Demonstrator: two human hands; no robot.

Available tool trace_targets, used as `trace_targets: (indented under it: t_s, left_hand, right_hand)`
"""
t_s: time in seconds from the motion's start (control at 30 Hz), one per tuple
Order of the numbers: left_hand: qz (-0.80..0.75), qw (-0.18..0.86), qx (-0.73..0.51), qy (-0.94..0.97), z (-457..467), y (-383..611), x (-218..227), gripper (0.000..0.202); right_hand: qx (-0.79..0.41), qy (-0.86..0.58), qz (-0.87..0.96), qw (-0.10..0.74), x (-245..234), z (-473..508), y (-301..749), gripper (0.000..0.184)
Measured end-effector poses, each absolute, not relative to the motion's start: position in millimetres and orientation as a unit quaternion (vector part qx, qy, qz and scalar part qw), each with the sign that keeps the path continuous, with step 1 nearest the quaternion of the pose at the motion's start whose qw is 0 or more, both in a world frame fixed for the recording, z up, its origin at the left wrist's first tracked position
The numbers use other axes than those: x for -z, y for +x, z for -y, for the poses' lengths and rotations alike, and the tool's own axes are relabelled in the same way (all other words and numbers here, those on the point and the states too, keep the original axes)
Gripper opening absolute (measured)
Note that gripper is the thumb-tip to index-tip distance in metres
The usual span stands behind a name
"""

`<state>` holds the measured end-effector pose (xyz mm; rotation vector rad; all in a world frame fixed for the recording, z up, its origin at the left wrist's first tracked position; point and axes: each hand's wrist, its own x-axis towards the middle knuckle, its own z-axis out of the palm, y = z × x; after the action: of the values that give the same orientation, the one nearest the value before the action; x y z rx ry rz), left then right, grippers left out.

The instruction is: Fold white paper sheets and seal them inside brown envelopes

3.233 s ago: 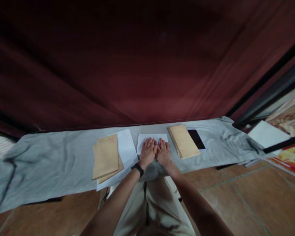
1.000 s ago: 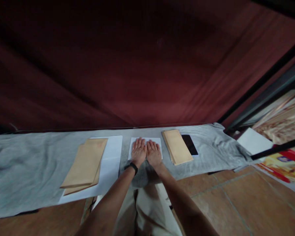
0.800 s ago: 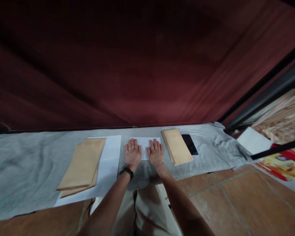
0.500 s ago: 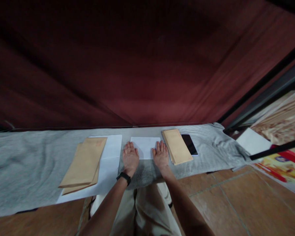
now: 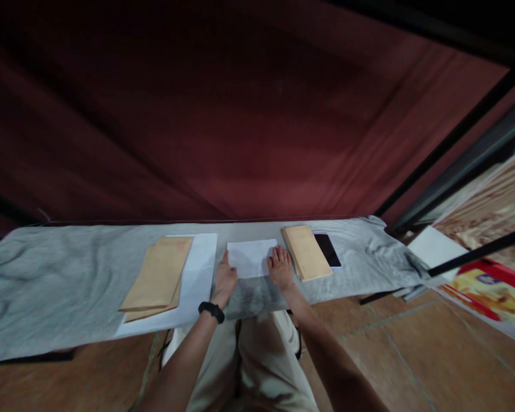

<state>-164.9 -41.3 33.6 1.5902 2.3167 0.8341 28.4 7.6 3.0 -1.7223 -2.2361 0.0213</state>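
A folded white sheet of paper (image 5: 252, 258) lies in front of me on the grey cloth, slightly askew. My left hand (image 5: 226, 278), with a black band on the wrist, is turned on its side at the sheet's left edge. Its index finger stretches along that edge, its thumb lies over the paper, and the other fingers are hidden. My right hand (image 5: 280, 269) rests palm down on the sheet's right edge, fingers apart. Just right of it lies a stack of brown envelopes (image 5: 308, 253), partly over a dark phone (image 5: 327, 250).
On the left, more brown envelopes (image 5: 158, 274) lie on larger white paper (image 5: 201, 274). The grey cloth (image 5: 81, 274) covers a narrow bench against a dark red curtain (image 5: 257, 143). Black metal bars (image 5: 446, 143) and a red printed box (image 5: 498, 286) stand at right.
My left hand has turned from flat onto its side and taken the sheet's left edge. My right hand's fingers have shifted slightly onto the sheet. The view has moved a little.
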Motion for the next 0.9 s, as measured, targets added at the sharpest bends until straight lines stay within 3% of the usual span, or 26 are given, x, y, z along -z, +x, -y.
trace_targets:
  t_s: [0.13,0.37,0.6,0.7,0.9]
  left_hand:
    - [-0.797,0.147,-0.286,0.511,56.5,-165.0,-30.2,0.061]
    - [-0.796,0.162,-0.266,0.519,73.2,-174.2,-38.5,0.070]
    - [-0.793,0.009,-0.152,0.590,82.4,-135.7,-53.3,0.060]
    - [-0.732,0.021,-0.172,0.659,64.3,-120.0,-46.2,0.054]
    - [-0.753,0.049,-0.167,0.635,40.0,-115.7,-19.2,0.055]
  right_hand:
    - [-0.012,-0.543,0.820,0.182,-7.3,10.8,16.0,0.050]
    - [-0.039,-0.493,0.853,0.166,-9.0,30.3,-5.1,0.047]
    - [-0.034,-0.486,0.860,0.152,-1.9,32.3,0.3,0.048]
    - [-0.040,-0.490,0.858,0.145,0.7,29.5,0.9,0.048]
    - [-0.041,-0.497,0.856,0.135,3.6,16.9,-4.4,0.052]
